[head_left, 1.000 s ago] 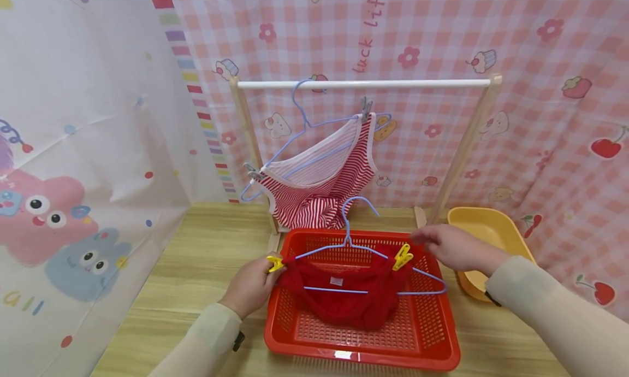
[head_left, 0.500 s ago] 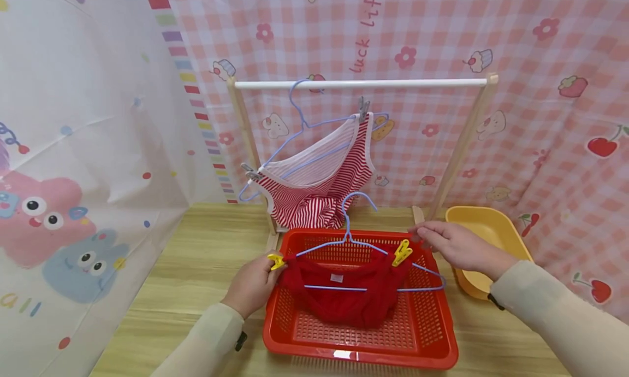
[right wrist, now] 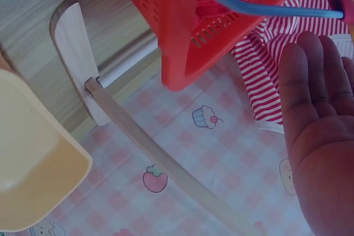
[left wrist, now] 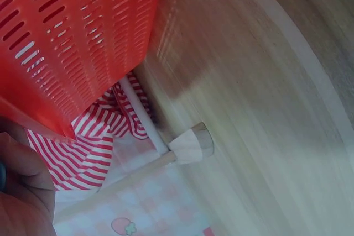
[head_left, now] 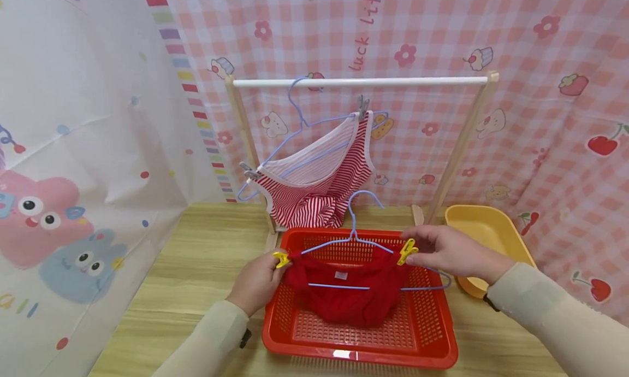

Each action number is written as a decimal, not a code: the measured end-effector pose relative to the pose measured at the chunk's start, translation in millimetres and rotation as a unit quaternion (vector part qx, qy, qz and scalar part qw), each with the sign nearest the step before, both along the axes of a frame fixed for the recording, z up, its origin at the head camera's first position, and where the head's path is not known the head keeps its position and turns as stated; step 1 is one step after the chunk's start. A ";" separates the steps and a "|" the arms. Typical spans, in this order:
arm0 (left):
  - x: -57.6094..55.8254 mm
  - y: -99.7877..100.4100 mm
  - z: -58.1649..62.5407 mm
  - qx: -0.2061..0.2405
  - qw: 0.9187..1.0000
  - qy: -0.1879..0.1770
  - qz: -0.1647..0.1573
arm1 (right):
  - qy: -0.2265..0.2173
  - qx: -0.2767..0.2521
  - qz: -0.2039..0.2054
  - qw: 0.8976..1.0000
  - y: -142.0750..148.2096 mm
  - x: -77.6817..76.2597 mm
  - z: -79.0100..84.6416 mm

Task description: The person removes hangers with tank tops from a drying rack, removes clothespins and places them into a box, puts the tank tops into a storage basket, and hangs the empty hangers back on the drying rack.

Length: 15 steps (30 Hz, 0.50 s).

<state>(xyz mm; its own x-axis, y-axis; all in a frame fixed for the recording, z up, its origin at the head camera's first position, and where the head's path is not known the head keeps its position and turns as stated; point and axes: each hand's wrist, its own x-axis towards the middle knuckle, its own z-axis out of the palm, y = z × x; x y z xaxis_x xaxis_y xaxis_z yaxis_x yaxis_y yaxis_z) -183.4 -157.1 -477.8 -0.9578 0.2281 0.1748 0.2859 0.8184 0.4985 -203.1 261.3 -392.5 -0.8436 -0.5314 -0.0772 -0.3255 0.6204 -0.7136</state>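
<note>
A red sleeveless top with a white label sits on a blue clothes hanger, over the red basket. My left hand grips the hanger's left end, which it hides, beside a yellow clothespin on the left strap. At the right strap is another yellow clothespin. My right hand is at this one, thumb tip against or very near it. In the right wrist view its fingers look nearly straight; the thumb is hidden there.
Behind the basket, a wooden rack with a white rail bears a red-striped tank top on a tilted blue hanger, fixed with grey clothespins. A yellow tub stands right of the basket, by the rack's right post.
My left hand and the hanger with the red top have shifted slightly right. My right hand, earlier apart from the right clothespin, has come in to it.
</note>
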 end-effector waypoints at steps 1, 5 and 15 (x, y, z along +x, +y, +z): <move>-0.4 0.5 -0.1 -0.001 1.000 0.000 0.000 | -0.003 0.002 0.002 1.000 -1.1 0.1 0.2; -2.0 2.3 -1.2 -0.002 1.000 -0.001 -0.001 | -0.011 0.016 0.006 1.000 -3.3 -0.5 -0.3; -2.0 4.2 0.6 -0.001 1.000 -0.009 -0.008 | 0.038 0.035 -0.018 0.999 -5.9 -0.3 0.7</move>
